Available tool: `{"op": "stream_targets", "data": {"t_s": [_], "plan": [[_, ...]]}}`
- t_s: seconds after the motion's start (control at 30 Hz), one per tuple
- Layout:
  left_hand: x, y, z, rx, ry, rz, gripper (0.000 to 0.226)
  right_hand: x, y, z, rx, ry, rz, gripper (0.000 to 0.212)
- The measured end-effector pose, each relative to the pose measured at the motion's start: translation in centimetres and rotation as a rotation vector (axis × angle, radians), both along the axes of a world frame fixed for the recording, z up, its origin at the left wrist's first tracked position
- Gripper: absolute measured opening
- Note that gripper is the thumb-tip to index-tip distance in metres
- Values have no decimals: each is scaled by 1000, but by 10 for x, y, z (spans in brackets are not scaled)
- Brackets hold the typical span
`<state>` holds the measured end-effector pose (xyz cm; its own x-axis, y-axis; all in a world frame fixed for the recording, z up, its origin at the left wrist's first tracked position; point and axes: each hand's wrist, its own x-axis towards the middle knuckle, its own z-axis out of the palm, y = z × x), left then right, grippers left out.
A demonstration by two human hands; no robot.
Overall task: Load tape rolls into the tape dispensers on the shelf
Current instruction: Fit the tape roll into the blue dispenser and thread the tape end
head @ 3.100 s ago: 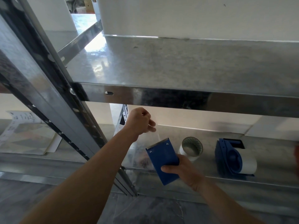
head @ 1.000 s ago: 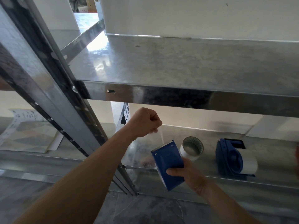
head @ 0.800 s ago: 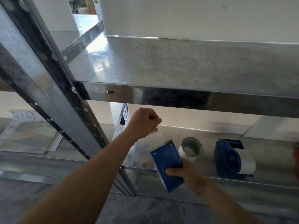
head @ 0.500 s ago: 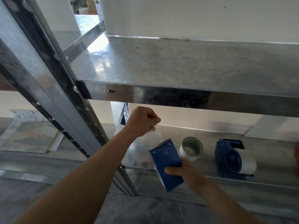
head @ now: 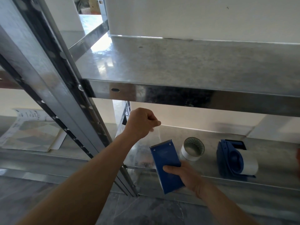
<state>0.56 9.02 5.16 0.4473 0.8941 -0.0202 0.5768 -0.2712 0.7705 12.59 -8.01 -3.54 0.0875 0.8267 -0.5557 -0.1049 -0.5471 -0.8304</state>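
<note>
My right hand [head: 183, 176] grips a blue tape dispenser [head: 165, 161] in front of the lower metal shelf [head: 203, 177], toothed blade end up. My left hand [head: 140, 123] is raised above and left of it, fingers curled, pinching the free end of a clear tape strip [head: 158, 133] that runs down toward the blade. A loose white tape roll [head: 192, 148] stands on the shelf just behind the dispenser. To its right a second blue dispenser [head: 230, 158] lies on the shelf with a white roll [head: 250, 163] in it.
The upper shelf's steel edge [head: 178, 96] hangs just above my left hand. A slanted metal upright [head: 53, 88] crosses the left side. Papers [head: 30, 132] lie on the lower level at far left. Grey floor lies below.
My left hand keeps its pinch on the tape end and shifted only slightly. The dispenser's blade end tilted a little back and forth in my right hand; the toothed edge now shows.
</note>
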Motion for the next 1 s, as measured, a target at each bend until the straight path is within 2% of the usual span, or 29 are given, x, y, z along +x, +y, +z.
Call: {"op": "stream_targets", "data": {"t_s": [0.1,0.27,0.37,0.63,0.7,0.83,0.9,1.0], "plan": [[2,-4,4,20,9,-12,20,-3,3,2,-14,-16,-15,51],[8,-15,6,127,63,-81,16,-10,10,7,-29,-16,-62,22],[10,-21,7,213,93,-106,18,-15,12,10,-29,-37,-68,21],[3,-20,8,230,82,-121,20,-15,13,12,-41,-36,-69,20],[0,-26,4,310,100,-164,20,-14,15,13,-41,-23,-76,19],[-7,-64,-28,667,265,-363,9,-10,21,20,-29,12,-77,32],[-13,-79,-45,696,294,-365,19,-7,23,21,-22,40,-80,35],[-17,-90,-56,762,281,-296,39,-5,23,20,-13,125,-92,20]]}}
